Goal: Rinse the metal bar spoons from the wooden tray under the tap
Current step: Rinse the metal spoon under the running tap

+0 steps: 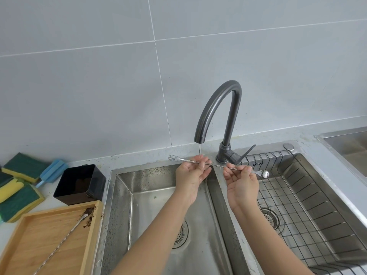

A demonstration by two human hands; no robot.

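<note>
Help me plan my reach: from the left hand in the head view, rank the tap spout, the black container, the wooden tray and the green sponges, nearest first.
From the left hand:
1. Tap spout, just above it.
2. Black container, on the counter to the left.
3. Wooden tray, lower left.
4. Green sponges, far left.

A pale grey speckled countertop [139, 153] runs along the tiled wall, with a stainless steel double-basin sink [111, 195] set into it. On its left end lie a light wooden rectangular tray [45, 245], just behind it a black square plastic container [79, 185], further left several yellow-and-green scrubbing sponges [17, 195], and a light blue ridged plastic tool [52, 170] between sponges and container
</note>
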